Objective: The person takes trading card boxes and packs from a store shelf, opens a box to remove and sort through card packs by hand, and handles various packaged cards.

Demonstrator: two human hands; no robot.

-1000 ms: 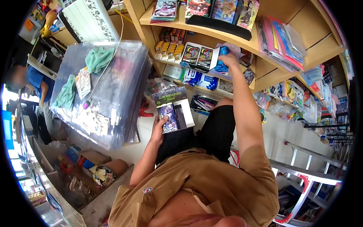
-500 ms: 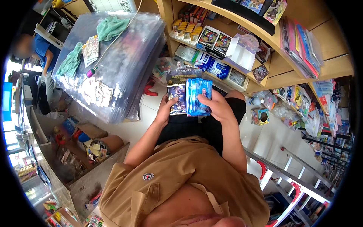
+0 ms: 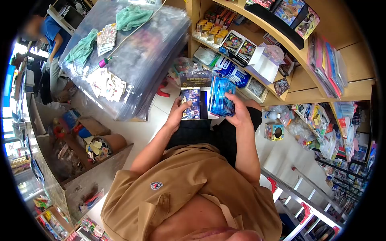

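Note:
An open card box (image 3: 196,79) with a raised dark lid reading "Playoffs" sits at my lap. My left hand (image 3: 176,114) grips its left side, the thumb lying over dark purple card packs (image 3: 190,103) in the left part. My right hand (image 3: 240,113) is closed around a stack of shiny blue card packs (image 3: 219,95), thumb on top. This stack is slightly fanned and tilted, just right of the box. Between the two lots of packs, part of the box's inside and its white edge show. The fingers under the box and the stack are hidden.
Left stands a pile of clear plastic sheets (image 3: 148,52) bearing green cloths (image 3: 134,18) and loose cards (image 3: 110,87). A wooden shelf (image 3: 277,90) with card boxes is ahead. A ladder (image 3: 299,209) stands right, a bin (image 3: 114,143) left. Another person (image 3: 58,38) is at far left.
My right hand has moved right with the blue packs, lifting them away from the box and tilting them. The box's right part now shows. My left hand keeps its hold.

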